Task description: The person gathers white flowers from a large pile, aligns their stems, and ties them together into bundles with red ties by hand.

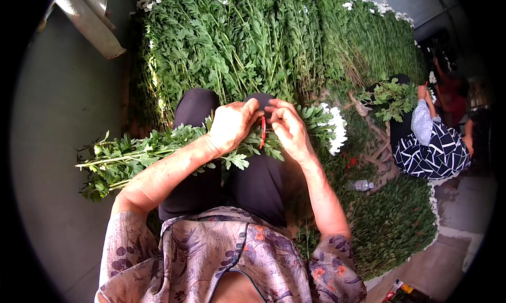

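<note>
A bunch of white chrysanthemums lies across my lap, its leafy stems (138,153) to the left and its white blooms (337,130) to the right. Around the bunch, near its middle, runs a thin red tie (263,132). My left hand (233,125) rests over the stems, thumb and fingers pinched together at the upper end of the tie. Just right of the tie is my right hand (290,131), fingers bent and thumb near the fingertips. Whether it grips a strand of the tie is too fine to see.
Stacked chrysanthemums (237,42) fill the space beyond my knees. More flowers (391,224) lie at the right, near a plastic bottle (360,185). A co-worker in a patterned top (433,153) sits at the right, holding leafy stems (391,97). Grey floor (63,145) stretches along the left.
</note>
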